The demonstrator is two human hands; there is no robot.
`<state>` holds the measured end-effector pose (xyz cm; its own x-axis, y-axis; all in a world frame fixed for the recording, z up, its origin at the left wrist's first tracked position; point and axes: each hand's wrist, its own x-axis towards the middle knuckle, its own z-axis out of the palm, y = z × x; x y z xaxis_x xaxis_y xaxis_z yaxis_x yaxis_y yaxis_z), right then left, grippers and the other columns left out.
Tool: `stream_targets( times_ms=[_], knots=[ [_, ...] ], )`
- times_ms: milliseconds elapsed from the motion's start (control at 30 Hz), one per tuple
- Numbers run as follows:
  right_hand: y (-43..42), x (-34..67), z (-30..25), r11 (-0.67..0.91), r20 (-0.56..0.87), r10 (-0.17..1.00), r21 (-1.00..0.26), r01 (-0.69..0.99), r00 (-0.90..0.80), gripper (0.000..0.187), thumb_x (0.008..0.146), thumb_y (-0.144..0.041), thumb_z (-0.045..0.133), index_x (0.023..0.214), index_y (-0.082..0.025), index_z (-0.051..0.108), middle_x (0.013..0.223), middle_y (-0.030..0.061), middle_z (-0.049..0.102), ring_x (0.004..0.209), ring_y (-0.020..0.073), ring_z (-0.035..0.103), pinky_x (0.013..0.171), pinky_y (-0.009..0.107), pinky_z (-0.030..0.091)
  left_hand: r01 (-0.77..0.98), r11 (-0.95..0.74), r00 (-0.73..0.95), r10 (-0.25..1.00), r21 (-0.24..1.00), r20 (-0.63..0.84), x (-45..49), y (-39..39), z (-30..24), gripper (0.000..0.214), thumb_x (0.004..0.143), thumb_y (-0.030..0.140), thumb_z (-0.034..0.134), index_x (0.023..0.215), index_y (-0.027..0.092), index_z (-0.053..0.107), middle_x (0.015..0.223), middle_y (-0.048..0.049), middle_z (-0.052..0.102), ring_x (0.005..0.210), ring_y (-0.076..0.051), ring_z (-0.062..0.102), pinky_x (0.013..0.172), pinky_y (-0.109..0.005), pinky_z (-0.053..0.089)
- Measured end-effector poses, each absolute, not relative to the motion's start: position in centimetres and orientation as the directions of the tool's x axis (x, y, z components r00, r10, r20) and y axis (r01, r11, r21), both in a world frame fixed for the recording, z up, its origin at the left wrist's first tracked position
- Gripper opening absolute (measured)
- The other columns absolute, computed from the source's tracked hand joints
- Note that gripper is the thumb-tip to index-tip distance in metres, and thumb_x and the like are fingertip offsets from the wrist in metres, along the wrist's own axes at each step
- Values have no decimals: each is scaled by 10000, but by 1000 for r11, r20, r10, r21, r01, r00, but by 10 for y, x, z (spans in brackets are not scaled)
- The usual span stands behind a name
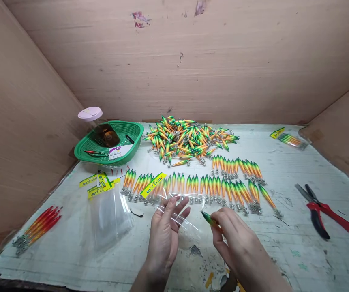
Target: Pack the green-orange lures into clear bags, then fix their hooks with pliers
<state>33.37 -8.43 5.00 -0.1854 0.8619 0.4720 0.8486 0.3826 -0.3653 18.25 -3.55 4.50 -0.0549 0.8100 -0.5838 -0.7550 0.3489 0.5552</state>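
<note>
My left hand (pixel 166 229) pinches a clear plastic bag (pixel 189 221) whose yellow header reads BCT LURE. The bag spreads out toward my right hand (pixel 236 235), which grips a green-and-orange fishing lure (pixel 208 219) between thumb and fingers. The green tip of the lure points left, close to the bag; the rest of its body is hidden by my fingers. Just beyond my hands runs a row of similar lures (pixel 192 185), hooks toward me. A second, shorter row of lures (pixel 235 165) lies behind it at the right.
A large pile of lures (pixel 183 140) lies at the back. On the left are a green basket (pixel 107 163) with a lidded jar (pixel 105 132), a stack of clear bags (pixel 109 219) and red lures (pixel 42 227). Pliers (pixel 326 215) and a filled packet (pixel 290 138) lie at right.
</note>
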Motion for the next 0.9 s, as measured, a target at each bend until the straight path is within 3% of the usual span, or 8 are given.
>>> stream_targets(
  times_ms=[167,333,467,567,667,767,900],
  knots=[
    [-75,333,50,415,535,813,-259,872,-229,205,937,-37,394,952,-171,549,808,60,563,740,179,572,656,296,479,-727,380,-11,827,572,-563,183,-39,43,410,550,296,930,801,161,636,906,-53,743,930,-262,730,763,-324,582],
    [-69,327,56,488,536,794,-281,827,-286,176,956,-76,431,869,-171,551,793,52,571,714,163,533,634,283,447,-617,458,137,863,640,-486,185,-47,37,367,626,359,887,795,157,631,914,-67,743,870,-223,721,790,-327,559],
    [-68,319,61,502,587,749,-198,842,-308,227,953,-76,436,788,-166,563,722,47,585,677,173,507,616,304,415,-590,485,170,856,645,-489,188,-50,36,441,606,282,903,941,173,638,938,-67,754,851,-209,721,728,-287,564],
    [-76,323,68,508,611,725,-163,846,-318,142,927,-83,491,924,-140,622,846,96,661,830,232,574,730,374,469,-648,505,166,824,570,-542,192,-48,35,500,577,232,917,982,171,630,921,-63,762,797,-182,727,690,-246,566],
    [-90,341,79,490,603,760,-287,823,-243,222,894,-130,591,1115,-150,603,1024,130,660,987,260,602,833,400,510,-695,548,194,767,467,-612,194,-44,33,436,611,184,894,961,162,635,947,-71,764,817,-193,741,712,-251,583],
    [-100,362,83,406,521,841,-429,807,-146,215,903,-196,605,1118,-201,607,960,97,639,896,220,635,716,324,550,-703,571,206,734,424,-648,195,-43,33,369,666,137,853,964,166,637,999,-79,762,883,-220,746,725,-263,598],
    [-100,372,76,389,462,876,-511,767,-136,185,904,-206,606,1089,-203,616,899,72,645,809,191,652,626,272,552,-691,578,221,741,434,-634,196,-44,35,401,649,164,870,976,169,638,995,-76,763,858,-222,748,710,-268,604]
  ],
)
